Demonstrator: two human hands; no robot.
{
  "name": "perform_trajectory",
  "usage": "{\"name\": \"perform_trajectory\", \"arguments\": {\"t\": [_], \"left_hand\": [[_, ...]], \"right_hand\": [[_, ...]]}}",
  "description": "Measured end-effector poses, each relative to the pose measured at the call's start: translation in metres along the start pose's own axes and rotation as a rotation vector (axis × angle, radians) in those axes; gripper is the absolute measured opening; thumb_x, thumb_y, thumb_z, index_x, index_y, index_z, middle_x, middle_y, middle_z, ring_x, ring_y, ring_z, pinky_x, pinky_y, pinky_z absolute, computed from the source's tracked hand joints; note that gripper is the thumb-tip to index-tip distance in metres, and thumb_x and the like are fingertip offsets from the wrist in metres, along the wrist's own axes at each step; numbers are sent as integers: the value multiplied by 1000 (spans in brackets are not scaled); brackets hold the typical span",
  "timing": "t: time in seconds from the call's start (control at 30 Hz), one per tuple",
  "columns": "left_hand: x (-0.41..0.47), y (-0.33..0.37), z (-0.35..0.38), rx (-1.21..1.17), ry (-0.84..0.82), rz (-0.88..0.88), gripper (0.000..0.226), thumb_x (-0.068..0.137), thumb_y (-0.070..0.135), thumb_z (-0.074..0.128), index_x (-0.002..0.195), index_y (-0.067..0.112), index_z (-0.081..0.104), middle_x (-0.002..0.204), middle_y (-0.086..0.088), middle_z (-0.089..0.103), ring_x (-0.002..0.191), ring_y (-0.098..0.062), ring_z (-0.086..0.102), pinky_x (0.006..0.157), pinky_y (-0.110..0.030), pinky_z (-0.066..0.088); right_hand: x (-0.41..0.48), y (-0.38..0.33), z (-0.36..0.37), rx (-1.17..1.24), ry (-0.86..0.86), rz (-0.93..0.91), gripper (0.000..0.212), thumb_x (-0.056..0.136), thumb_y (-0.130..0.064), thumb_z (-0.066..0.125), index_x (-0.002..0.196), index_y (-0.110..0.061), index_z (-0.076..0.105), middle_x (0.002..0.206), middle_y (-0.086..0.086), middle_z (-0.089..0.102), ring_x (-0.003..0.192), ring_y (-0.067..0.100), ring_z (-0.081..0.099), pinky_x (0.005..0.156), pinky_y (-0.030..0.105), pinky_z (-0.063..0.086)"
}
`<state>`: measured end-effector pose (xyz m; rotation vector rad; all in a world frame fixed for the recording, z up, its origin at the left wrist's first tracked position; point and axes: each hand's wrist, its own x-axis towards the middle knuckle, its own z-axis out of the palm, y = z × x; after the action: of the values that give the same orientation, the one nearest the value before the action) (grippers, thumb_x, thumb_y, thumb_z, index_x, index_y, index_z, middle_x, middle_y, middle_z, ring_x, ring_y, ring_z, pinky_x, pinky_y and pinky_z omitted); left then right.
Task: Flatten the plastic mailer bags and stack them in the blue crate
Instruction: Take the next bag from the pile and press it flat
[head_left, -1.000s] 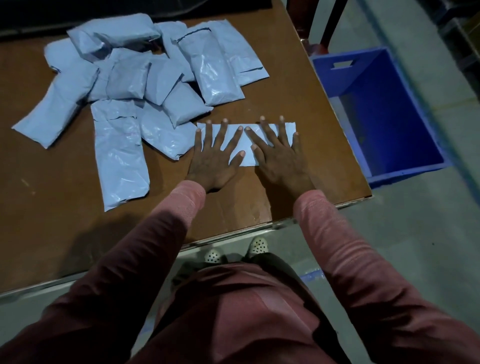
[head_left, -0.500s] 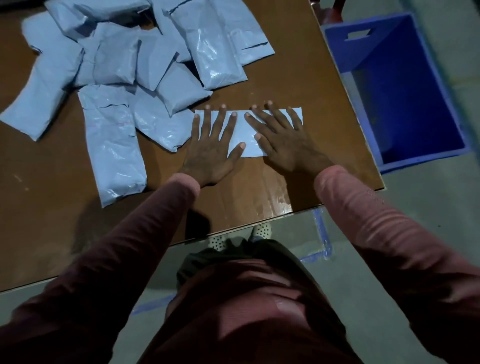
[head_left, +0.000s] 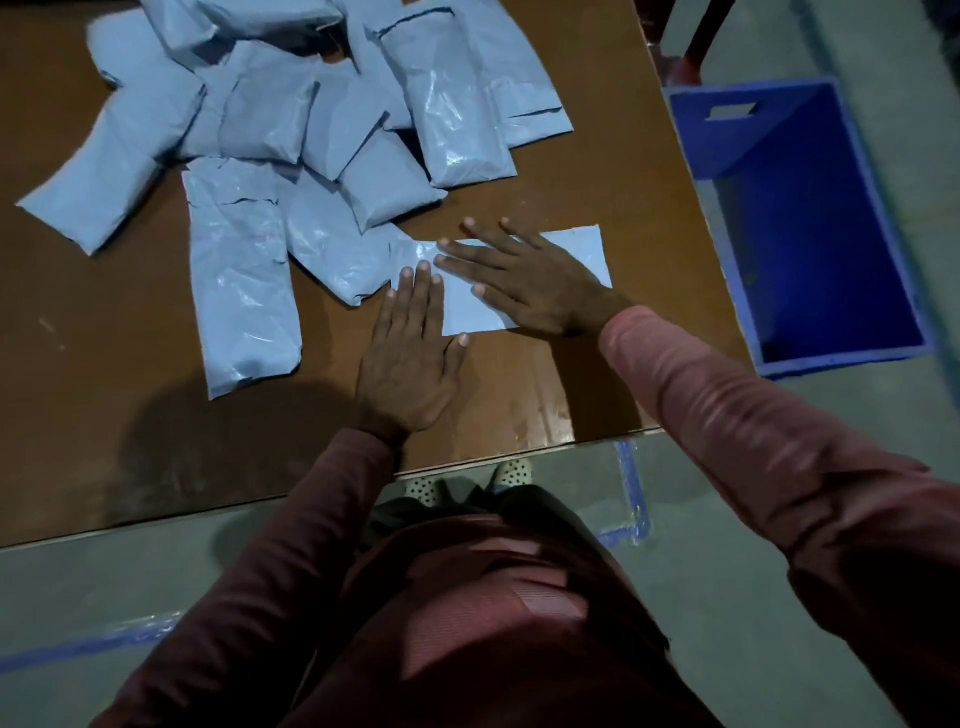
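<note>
Both our hands lie flat and open, holding nothing; our left hand touches the mailer bag with its fingertips only, while our right hand presses its middle with spread fingers; a moment ago they lay side by side, and now the right one has turned across toward the left; we judge this bag nearly flat; the blue crate stands to the right of our right hand, and the pile lies beyond our left.

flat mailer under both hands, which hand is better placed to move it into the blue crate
Right, probably. The right hand lies across the flat mailer on the side nearest the blue crate; the left hand rests on its opposite end.
</note>
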<state>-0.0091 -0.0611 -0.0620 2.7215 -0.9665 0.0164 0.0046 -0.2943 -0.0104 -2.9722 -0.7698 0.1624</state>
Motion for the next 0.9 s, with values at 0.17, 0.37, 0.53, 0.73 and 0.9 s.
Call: {"name": "perform_trajectory", "arguments": {"t": [0.17, 0.37, 0.53, 0.73, 0.9], "left_hand": [[3, 6, -3, -42, -25, -29, 74, 109, 48, 24, 163, -1, 10, 173, -16, 4, 161, -28, -2, 131, -44, 2], [46, -2, -11, -38, 3, -15, 68, 109, 42, 21, 163, 1, 18, 172, -18, 11, 160, -32, 5, 131, -44, -1], [55, -13, -2, 37, -34, 30, 71, 108, 47, 16, 165, 4, 12, 172, -19, 6, 160, -35, 3, 131, -45, 1], [55, -12, 1, 53, -37, 6, 69, 110, 44, 24, 163, 1, 14, 172, -21, 8, 160, -34, 4, 130, -48, 6], [58, -12, -6, 33, -107, -10, 74, 107, 50, 17, 165, 4, 8, 173, -17, 1, 161, -32, -2, 131, -45, 2]], "right_hand": [[-1, 2, 4, -23, 29, 3, 53, 113, -38, 21, 164, -29, 12, 171, -8, 11, 159, 19, -2, 127, 50, 9], [-8, 6, -3, 65, 111, 118, 52, 113, -37, 27, 162, -19, 27, 169, -1, 25, 159, 19, 9, 127, 50, 10], [-38, 24, 9, 124, 164, 493, 58, 111, -49, 21, 164, -25, 19, 171, -4, 14, 159, 17, 4, 127, 53, 8], [-37, 27, 24, 116, 164, 555, 54, 111, -43, 16, 163, -28, 19, 171, -9, 13, 159, 15, 1, 126, 56, 4], [-38, 29, 22, 90, 157, 538, 55, 111, -45, 14, 163, -27, 18, 172, -7, 11, 159, 16, -1, 125, 59, 0]]}}
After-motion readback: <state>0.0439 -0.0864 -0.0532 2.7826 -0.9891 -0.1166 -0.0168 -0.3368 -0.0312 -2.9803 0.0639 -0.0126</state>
